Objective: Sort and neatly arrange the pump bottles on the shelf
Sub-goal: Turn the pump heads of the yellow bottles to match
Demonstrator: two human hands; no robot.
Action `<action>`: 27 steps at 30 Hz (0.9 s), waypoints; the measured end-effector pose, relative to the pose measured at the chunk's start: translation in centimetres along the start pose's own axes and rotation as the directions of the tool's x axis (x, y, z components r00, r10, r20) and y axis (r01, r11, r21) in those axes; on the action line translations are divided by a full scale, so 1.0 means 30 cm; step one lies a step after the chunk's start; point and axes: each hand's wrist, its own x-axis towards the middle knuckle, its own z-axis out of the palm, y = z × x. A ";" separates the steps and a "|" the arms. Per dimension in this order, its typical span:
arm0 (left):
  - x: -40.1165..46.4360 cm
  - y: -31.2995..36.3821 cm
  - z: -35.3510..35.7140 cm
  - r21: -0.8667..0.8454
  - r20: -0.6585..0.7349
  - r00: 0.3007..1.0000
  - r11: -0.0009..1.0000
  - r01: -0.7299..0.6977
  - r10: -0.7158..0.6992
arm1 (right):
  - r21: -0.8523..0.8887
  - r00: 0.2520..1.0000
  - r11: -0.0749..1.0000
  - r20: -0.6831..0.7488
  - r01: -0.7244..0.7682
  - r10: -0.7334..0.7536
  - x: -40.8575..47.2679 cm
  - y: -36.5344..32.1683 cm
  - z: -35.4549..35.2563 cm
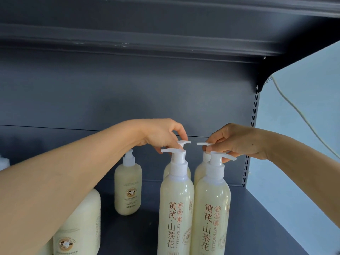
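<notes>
Two tall cream pump bottles stand side by side at the front of the dark shelf: the front left bottle and the front right bottle. Right behind them stand a back left bottle and a back right bottle, mostly hidden. My left hand pinches the white pump head of the back left bottle. My right hand pinches the pump head of the back right bottle. A shorter cream bottle stands alone to the left.
A wide cream bottle sits at the lower left under my left forearm. The upper shelf hangs overhead. A slotted upright marks the shelf's right end, with a pale wall and a white cable beyond.
</notes>
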 end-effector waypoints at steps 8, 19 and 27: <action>-0.009 0.001 0.007 0.158 -0.054 0.995 0.985 -0.069 0.078 | -0.037 1.000 0.999 0.012 -0.002 0.002 -0.013 -0.022 -0.014; 0.002 -0.021 0.030 0.306 -0.238 0.964 0.951 -0.041 0.118 | -0.059 1.000 0.998 -0.023 -0.014 0.013 -0.009 -0.028 -0.006; -0.028 0.001 -0.035 0.384 -0.172 0.980 0.923 -0.025 0.098 | -0.028 0.999 0.999 -0.044 -0.027 0.026 -0.010 -0.025 -0.001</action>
